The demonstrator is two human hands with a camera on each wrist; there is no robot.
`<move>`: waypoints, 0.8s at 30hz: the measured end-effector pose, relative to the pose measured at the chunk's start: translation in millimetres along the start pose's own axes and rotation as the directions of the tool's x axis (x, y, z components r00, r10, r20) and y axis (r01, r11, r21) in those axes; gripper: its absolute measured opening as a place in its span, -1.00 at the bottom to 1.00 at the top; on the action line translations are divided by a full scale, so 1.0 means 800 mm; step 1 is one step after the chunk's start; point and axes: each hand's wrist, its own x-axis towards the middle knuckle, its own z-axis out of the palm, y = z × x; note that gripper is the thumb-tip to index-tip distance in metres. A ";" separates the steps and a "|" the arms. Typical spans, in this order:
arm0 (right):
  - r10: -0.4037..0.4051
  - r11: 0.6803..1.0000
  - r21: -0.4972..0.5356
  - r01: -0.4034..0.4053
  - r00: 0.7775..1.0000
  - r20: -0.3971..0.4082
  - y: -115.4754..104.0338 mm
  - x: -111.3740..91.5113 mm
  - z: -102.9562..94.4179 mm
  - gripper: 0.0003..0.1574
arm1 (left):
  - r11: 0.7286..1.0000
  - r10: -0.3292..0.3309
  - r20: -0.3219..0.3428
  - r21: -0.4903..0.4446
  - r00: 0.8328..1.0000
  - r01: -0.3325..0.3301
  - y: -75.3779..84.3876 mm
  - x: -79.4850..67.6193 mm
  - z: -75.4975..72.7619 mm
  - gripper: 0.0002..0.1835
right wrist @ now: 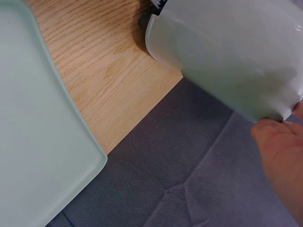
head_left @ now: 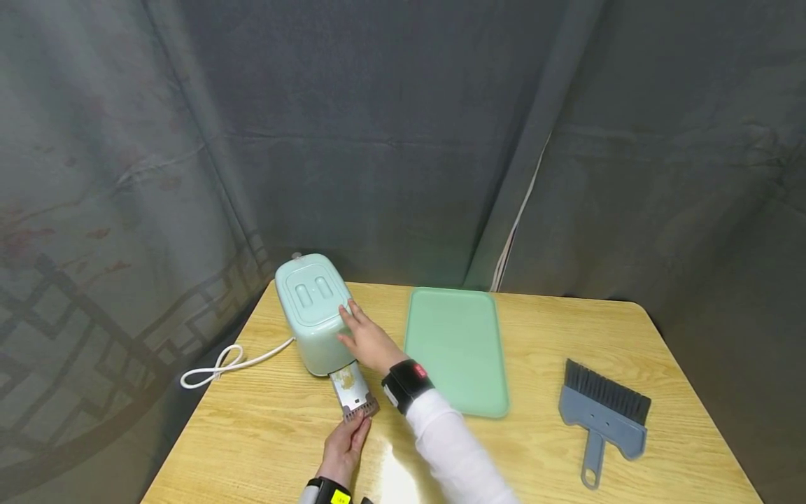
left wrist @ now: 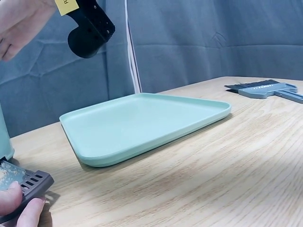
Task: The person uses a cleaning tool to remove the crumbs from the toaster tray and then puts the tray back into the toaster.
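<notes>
A pale mint toaster (head_left: 315,301) with a lid on top stands at the table's left rear. From its near end a metal crumb tray (head_left: 350,386) with a grey slotted handle sticks out; crumbs lie on the tray, clearest in the left wrist view. My left hand (head_left: 342,448) pinches that handle between thumb and fingers. My right hand (head_left: 371,343) rests on the toaster's right side near the top edge, fingers extended. In the right wrist view the right hand (right wrist: 284,161) touches the toaster's edge, with part of the hand out of frame.
A flat mint serving tray (head_left: 456,350) lies right of the toaster. Farther right lies a grey-blue hand brush (head_left: 603,416) with dark bristles. The toaster's white cord (head_left: 236,362) is looped at the table's left edge. A grey curtain (head_left: 403,140) hangs behind the table.
</notes>
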 end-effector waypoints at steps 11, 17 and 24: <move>0.004 1.000 0.008 -0.004 1.000 0.004 -0.001 -0.001 -0.001 -0.23 | 1.000 -0.006 0.015 0.007 1.000 0.006 -0.003 -0.003 -0.002 -0.76; -0.001 1.000 0.010 0.001 1.000 0.002 -0.001 -0.001 -0.001 -0.24 | 1.000 -0.026 0.020 0.009 0.999 0.026 -0.004 -0.007 -0.004 -0.71; 0.004 1.000 0.011 -0.004 1.000 0.003 -0.001 -0.001 -0.001 -0.24 | 0.999 -0.046 0.033 -0.014 0.998 0.046 -0.005 -0.010 -0.007 -0.83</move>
